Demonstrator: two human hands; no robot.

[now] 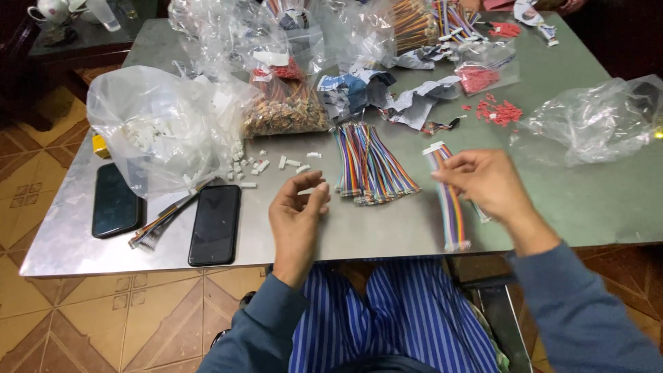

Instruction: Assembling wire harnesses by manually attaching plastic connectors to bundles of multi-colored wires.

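My left hand [295, 215] hovers over the grey table's [387, 228] near edge, thumb and fingers pinching a small white plastic connector [308, 190]. My right hand [487, 183] is blurred and holds a flat rainbow ribbon cable [449, 200] near its white-connector end; the cable trails toward the table's front edge. Between my hands lies a fanned pile of rainbow ribbon cables [369, 164]. Loose white connectors [266, 164] are scattered just beyond my left hand.
A clear bag of white connectors [162, 128] stands at left. Two black phones [215, 224] [114, 202] lie near the front left, a cable bundle [166, 217] between them. Bags of wires [283, 103], red parts [501, 112] and an empty clear bag [594, 121] fill the back.
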